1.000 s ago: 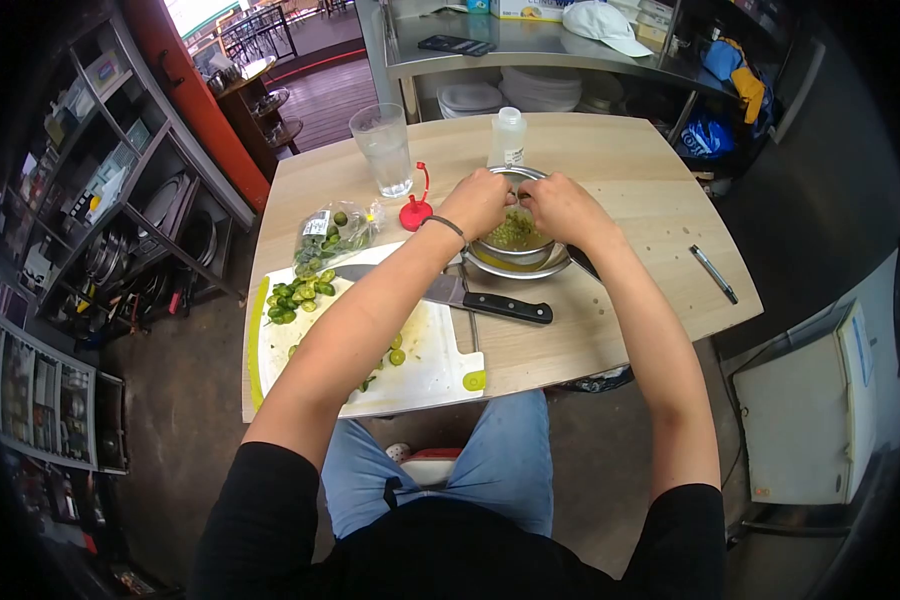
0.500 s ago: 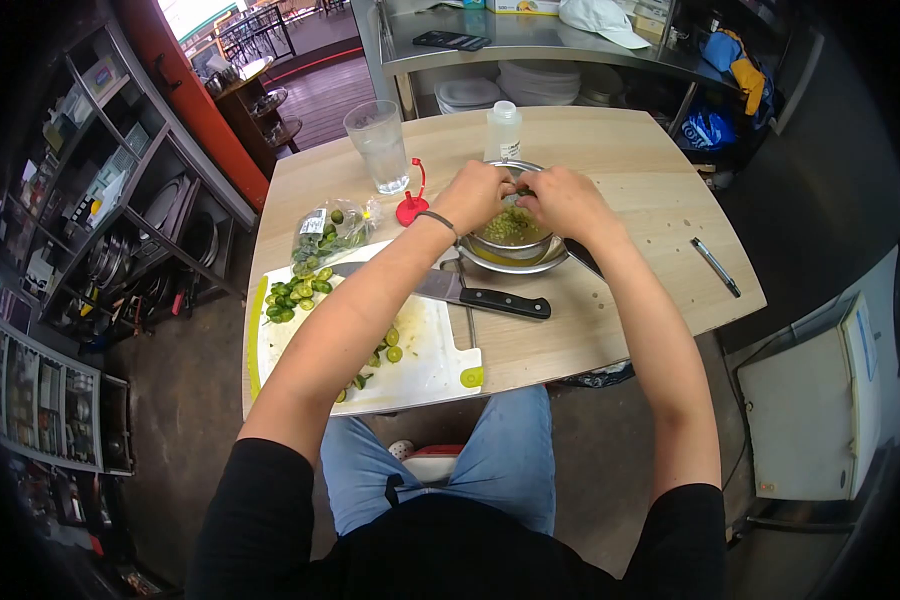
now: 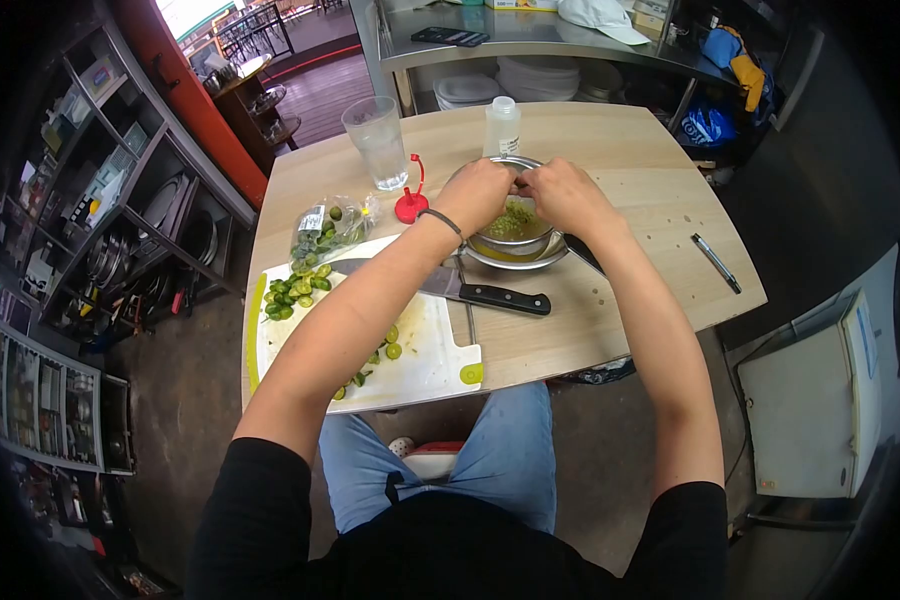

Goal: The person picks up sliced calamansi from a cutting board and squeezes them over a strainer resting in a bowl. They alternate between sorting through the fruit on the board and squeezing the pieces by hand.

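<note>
My left hand (image 3: 478, 193) and my right hand (image 3: 564, 193) meet over a metal strainer (image 3: 542, 243), fingertips pinched together. Whatever lies between the fingers is too hidden to make out. Greenish pulp and bits sit in the strainer, which rests over a metal bowl (image 3: 515, 266) with yellowish liquid. The strainer's dark handle (image 3: 583, 255) passes under my right wrist. Below my left forearm, a white cutting board (image 3: 430, 345) carries cut small green limes (image 3: 292, 292) and, across its far right corner, a knife (image 3: 505, 299).
Beyond the board lie a plastic bag of whole limes (image 3: 328, 235) and a red cap (image 3: 410, 208). A glass of water (image 3: 378, 145) and a white bottle (image 3: 502, 128) stand farther back. A pen (image 3: 717, 263) lies at right. A steel shelf (image 3: 530, 45) borders the table.
Both hands stay pinched together over the strainer, with my left hand turned slightly and the fingers pressed closer. The view has shifted a little; the other things keep their places.
</note>
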{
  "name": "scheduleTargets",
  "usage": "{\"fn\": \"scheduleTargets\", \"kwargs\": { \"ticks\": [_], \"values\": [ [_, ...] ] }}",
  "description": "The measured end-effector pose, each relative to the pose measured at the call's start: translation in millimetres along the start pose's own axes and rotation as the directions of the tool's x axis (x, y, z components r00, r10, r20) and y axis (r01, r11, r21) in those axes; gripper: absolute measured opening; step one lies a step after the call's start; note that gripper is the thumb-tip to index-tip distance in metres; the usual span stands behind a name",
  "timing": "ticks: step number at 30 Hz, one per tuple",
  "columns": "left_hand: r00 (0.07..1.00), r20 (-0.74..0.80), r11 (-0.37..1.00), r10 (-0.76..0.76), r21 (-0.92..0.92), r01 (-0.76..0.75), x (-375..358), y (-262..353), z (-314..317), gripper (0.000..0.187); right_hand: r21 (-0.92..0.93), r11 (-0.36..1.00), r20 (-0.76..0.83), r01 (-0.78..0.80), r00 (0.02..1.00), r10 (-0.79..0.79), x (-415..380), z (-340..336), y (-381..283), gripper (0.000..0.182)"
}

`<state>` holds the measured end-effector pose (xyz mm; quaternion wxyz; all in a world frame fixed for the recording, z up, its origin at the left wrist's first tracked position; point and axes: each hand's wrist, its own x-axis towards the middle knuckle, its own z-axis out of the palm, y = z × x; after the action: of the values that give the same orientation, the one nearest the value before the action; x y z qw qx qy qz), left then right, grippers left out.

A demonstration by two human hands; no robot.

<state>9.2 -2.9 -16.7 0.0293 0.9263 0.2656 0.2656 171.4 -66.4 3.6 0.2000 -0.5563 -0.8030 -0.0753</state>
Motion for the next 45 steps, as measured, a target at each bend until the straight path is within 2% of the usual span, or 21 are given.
{"fn": "scheduleTargets", "kwargs": {
  "ticks": [11, 16, 19, 21, 22, 23, 24, 25, 26, 28, 29, 31, 32, 34, 36, 38, 40, 42, 43, 45],
  "values": [
    [0.992, -0.02, 0.991, -0.121, -0.066, 0.12, 1, 6, -3, 0.012, 0.012, 0.999, 0.021, -0.04, 0.999, 0.04, 1, -4, -1, 0.014],
    [0.99, -0.064, 0.99, -0.124, -0.078, 0.119, 5, 7, -8, 0.013, 0.045, 0.996, -0.043, -0.073, 0.996, 0.075, 2, -18, -8, 0.015],
    [0.987, -0.139, 0.994, -0.086, -0.076, 0.076, 10, 10, -17, 0.014, 0.1, 0.993, -0.101, -0.06, 0.992, 0.07, 8, -26, -2, 0.015],
    [0.95, -0.305, 0.986, -0.066, -0.168, 0.014, 11, 13, -21, 0.015, 0.1, 0.993, -0.119, -0.059, 0.99, 0.071, 10, -28, 0, 0.014],
    [0.95, -0.304, 0.986, -0.067, -0.168, 0.016, 9, 9, -18, 0.015, 0.1, 0.993, -0.138, -0.059, 0.988, 0.073, 10, -28, 1, 0.014],
    [0.986, -0.148, 0.989, -0.077, -0.133, 0.057, 5, 3, -14, 0.015, 0.101, 0.993, -0.138, -0.059, 0.988, 0.073, 8, -21, 1, 0.014],
    [0.996, 0.011, 0.992, -0.091, -0.092, 0.092, 3, 0, -11, 0.015, 0.049, 0.995, 0.007, -0.085, 0.996, 0.085, 4, -11, -3, 0.014],
    [0.996, 0.009, 0.992, -0.091, -0.091, 0.092, -2, -1, -6, 0.015, -0.007, 0.995, 0.151, -0.102, 0.983, 0.101, 0, -5, -5, 0.014],
    [0.995, 0.012, 0.988, -0.102, -0.116, 0.103, -7, -2, -2, 0.016, -0.009, 0.995, 0.147, -0.096, 0.984, 0.096, -1, -4, -3, 0.014],
    [0.993, 0.018, 0.983, -0.119, -0.139, 0.12, -10, -3, -6, 0.017, 0.093, 0.982, -0.038, -0.164, 0.985, 0.168, -4, -10, -9, 0.019],
    [0.99, 0.067, 0.978, -0.124, -0.159, 0.133, -9, -4, -7, 0.017, 0.098, 0.982, -0.03, -0.162, 0.986, 0.166, -4, -12, -11, 0.019],
    [0.984, 0.115, 0.972, -0.136, -0.175, 0.155, -12, -3, -10, 0.018, -0.035, 0.979, 0.259, -0.202, 0.944, 0.204, -1, -15, -15, 0.02],
    [0.986, 0.124, 0.974, -0.11, -0.185, 0.132, -10, -2, -13, 0.019, -0.031, 0.981, 0.254, -0.194, 0.947, 0.195, -1, -14, -14, 0.02],
    [0.987, 0.123, 0.977, -0.105, -0.173, 0.126, -13, -5, -30, 0.02, -0.006, 0.976, 0.023, -0.217, 0.976, 0.218, -3, -8, -14, 0.02],
    [0.996, 0.043, 0.954, -0.081, -0.286, 0.09, -26, -8, -58, 0.021, 0.03, 0.984, -0.02, -0.176, 0.984, 0.176, -4, -17, -20, 0.019],
    [0.993, -0.014, 0.961, -0.117, -0.256, 0.11, -49, -22, -90, 0.02, 0.061, 0.988, -0.066, -0.139, 0.987, 0.143, 2, -19, -38, 0.019],
    [0.972, -0.112, 0.949, -0.207, -0.264, 0.171, -87, -34, -128, 0.019, 0.2, 0.977, 0.021, -0.071, 0.997, 0.068, 7, -15, -56, 0.018],
    [0.951, -0.134, 0.955, -0.277, -0.151, 0.257, -126, -49, -158, 0.018, 0.272, 0.96, 0.032, 0.069, 0.996, -0.08, 17, 7, -80, 0.019],
    [0.947, -0.141, 0.952, -0.289, -0.145, 0.268, -145, -58, -167, 0.018, 0.307, 0.947, 0.066, 0.098, 0.99, -0.124, 24, 16, -95, 0.019],
    [0.903, -0.078, 0.903, -0.422, -0.128, 0.411, -182, -75, -175, 0.019, 0.361, 0.924, 0.138, 0.124, 0.973, -0.185, 38, 39, -129, 0.021]
  ]
}}
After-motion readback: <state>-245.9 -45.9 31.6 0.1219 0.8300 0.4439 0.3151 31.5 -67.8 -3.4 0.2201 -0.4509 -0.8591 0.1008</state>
